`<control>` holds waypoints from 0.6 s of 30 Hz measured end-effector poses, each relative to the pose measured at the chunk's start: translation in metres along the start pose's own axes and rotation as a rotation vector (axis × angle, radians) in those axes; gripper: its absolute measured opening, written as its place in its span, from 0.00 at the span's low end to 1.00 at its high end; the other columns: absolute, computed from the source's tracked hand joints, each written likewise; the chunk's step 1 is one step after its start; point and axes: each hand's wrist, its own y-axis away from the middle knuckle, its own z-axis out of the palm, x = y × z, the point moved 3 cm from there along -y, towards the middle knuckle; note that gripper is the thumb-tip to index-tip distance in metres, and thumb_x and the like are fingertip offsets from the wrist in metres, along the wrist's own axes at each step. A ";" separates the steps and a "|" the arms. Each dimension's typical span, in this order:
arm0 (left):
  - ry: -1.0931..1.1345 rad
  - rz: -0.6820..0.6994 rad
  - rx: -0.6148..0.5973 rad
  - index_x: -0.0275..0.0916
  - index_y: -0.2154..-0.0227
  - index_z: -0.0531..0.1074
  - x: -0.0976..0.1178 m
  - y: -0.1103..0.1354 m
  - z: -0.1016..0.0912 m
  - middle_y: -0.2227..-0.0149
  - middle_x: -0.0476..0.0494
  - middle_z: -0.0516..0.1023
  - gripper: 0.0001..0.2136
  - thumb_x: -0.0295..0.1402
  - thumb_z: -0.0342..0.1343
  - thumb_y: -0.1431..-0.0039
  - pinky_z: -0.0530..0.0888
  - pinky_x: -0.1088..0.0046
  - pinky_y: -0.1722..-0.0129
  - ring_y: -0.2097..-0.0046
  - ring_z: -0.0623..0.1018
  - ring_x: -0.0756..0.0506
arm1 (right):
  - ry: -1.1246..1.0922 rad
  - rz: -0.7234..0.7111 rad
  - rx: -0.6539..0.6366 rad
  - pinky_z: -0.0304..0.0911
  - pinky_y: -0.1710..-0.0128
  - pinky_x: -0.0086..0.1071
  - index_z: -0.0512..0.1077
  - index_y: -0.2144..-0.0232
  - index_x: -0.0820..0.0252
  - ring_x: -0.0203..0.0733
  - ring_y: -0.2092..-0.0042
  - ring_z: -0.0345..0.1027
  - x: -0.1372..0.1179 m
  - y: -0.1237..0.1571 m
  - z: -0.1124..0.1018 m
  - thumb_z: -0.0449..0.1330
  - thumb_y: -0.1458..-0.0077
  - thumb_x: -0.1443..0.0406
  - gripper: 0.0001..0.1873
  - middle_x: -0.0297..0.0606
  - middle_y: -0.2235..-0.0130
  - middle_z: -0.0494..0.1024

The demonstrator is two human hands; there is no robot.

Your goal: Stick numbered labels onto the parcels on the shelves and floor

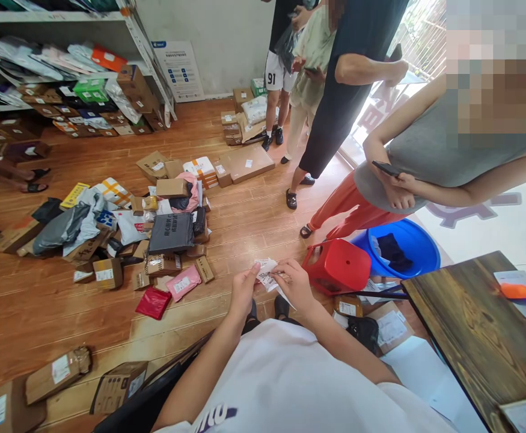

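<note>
Both of my hands meet in front of my body around a small white printed label slip (266,273). My left hand (244,290) pinches its left side between thumb and fingers. On the other side, my right hand (293,285) has its fingertips closed on the slip's right edge, and a pale strip of paper hangs below that hand. Dark print shows on the slip, too small to read. Beyond my left hand, a pink parcel bag (184,282) and a red parcel bag (153,302) lie on the wooden floor.
Several people stand ahead and to the right, one holding a phone (386,168). A red stool (341,266), a blue tub (418,240) and a wooden table (465,319) are at my right. A parcel pile (170,231) covers floor at left, before a loaded shelf (50,18).
</note>
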 end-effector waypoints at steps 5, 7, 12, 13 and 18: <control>-0.119 -0.062 -0.012 0.34 0.75 0.80 0.004 -0.005 -0.006 0.74 0.45 0.79 0.17 0.44 0.70 0.60 0.71 0.73 0.70 0.71 0.75 0.47 | 0.040 -0.145 -0.139 0.64 0.56 0.38 0.74 0.65 0.56 0.44 0.58 0.67 -0.002 0.002 -0.005 0.56 0.40 0.70 0.07 0.40 0.64 0.76; -0.143 -0.068 -0.002 0.34 0.78 0.80 0.004 -0.006 -0.009 0.77 0.47 0.76 0.15 0.43 0.71 0.62 0.68 0.75 0.73 0.74 0.72 0.49 | 0.059 -0.181 -0.183 0.64 0.56 0.39 0.74 0.65 0.55 0.44 0.58 0.67 -0.004 0.002 -0.005 0.56 0.39 0.70 0.07 0.39 0.64 0.77; -0.132 -0.108 0.003 0.35 0.76 0.80 0.002 -0.006 -0.011 0.75 0.46 0.78 0.16 0.44 0.69 0.61 0.70 0.75 0.73 0.73 0.74 0.48 | 0.053 -0.157 -0.185 0.64 0.59 0.40 0.75 0.66 0.54 0.46 0.60 0.65 -0.006 0.002 -0.007 0.61 0.42 0.64 0.03 0.39 0.66 0.78; -0.121 -0.117 0.005 0.35 0.74 0.80 0.001 -0.006 -0.012 0.74 0.45 0.78 0.17 0.44 0.70 0.61 0.70 0.74 0.72 0.72 0.75 0.47 | 0.048 -0.153 -0.181 0.64 0.60 0.40 0.75 0.66 0.54 0.46 0.60 0.65 -0.006 0.003 -0.007 0.61 0.42 0.64 0.03 0.39 0.67 0.77; -0.014 -0.119 0.016 0.35 0.72 0.78 0.001 -0.009 -0.013 0.71 0.44 0.80 0.20 0.46 0.70 0.63 0.71 0.74 0.71 0.71 0.76 0.48 | -0.079 -0.219 -0.205 0.64 0.59 0.43 0.76 0.69 0.51 0.45 0.63 0.67 -0.010 0.017 -0.013 0.60 0.43 0.67 0.06 0.37 0.69 0.79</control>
